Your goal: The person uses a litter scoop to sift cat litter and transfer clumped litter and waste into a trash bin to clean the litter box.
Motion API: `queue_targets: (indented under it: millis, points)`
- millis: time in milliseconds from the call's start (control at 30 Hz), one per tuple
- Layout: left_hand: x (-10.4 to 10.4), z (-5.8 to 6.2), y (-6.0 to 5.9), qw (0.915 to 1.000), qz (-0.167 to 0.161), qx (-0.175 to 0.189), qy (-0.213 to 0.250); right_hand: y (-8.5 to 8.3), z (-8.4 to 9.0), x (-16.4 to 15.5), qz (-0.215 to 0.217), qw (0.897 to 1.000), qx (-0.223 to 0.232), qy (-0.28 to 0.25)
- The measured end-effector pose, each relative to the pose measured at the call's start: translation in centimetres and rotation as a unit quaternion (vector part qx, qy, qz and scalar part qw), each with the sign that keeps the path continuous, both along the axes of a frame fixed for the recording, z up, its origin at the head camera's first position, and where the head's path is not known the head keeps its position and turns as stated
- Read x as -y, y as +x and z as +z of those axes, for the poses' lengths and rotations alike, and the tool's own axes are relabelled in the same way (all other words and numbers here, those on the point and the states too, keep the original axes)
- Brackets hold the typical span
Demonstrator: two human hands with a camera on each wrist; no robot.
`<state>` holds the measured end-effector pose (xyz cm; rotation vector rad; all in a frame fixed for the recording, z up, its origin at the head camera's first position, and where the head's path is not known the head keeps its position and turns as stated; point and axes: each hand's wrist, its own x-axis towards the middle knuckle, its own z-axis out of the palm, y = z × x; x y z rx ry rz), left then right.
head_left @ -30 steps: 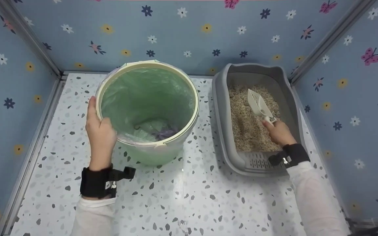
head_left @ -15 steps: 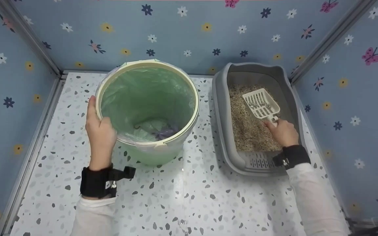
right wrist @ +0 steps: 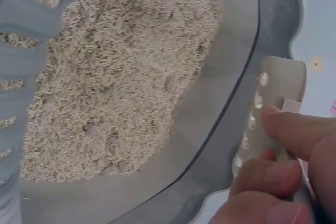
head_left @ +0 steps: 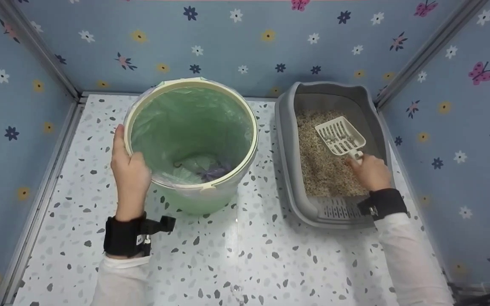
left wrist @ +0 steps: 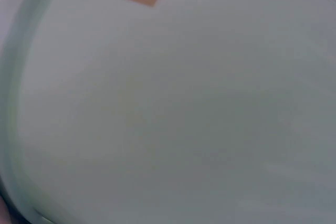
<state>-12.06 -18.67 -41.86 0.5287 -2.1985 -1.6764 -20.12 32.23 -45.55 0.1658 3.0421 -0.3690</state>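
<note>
In the head view my left hand point(head_left: 131, 176) rests against the left side of a green trash bin point(head_left: 198, 202), its index finger straight along the outside below the cream rim. A thin clear bag point(head_left: 185, 123) lines the bin. At the right, my right hand point(head_left: 371, 173) grips the handle of a cream slotted litter scoop point(head_left: 343, 135). Several small clumps lie in the scoop, which is held above the pellet litter point(head_left: 326, 178) in a grey litter box point(head_left: 286, 161). In the right wrist view, thumb and fingers are wrapped round the scoop point(right wrist: 275, 90) at its handle.
Crumpled purple and greenish plastic point(head_left: 215, 170) lies at the bottom of the bin. Both containers stand on a speckled white floor point(head_left: 236, 255), against a blue flowered wall point(head_left: 236, 38). Side panels point(head_left: 462, 127) bound the space. The litter box has a slotted front ledge point(head_left: 338, 209).
The scoop has turned from tilted on its side to level, with its slotted face upward, and shifted slightly right with the right hand. The left hand and bin stay put.
</note>
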Motion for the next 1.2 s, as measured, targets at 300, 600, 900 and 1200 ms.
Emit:
queue_targets:
  millis: [300,600,900,1200]
  points:
    - [-0.1,0.1,0.1,1.0,0.0,-0.004,0.0,0.2,3.7,0.7,0.039,0.999,0.022,-0.008]
    - [-0.1,-0.1,0.0,1.0,0.002,-0.002,-0.002,0.2,9.1,3.8,0.088,0.996,0.027,-0.013]
    - [0.0,-0.1,0.0,1.0,0.0,-0.001,-0.006,0.0,13.1,8.0,0.132,0.991,0.021,-0.016]
    - [0.0,-0.1,0.0,0.9999,0.007,0.008,-0.005,0.1,15.6,13.3,0.205,0.978,-0.016,0.028]
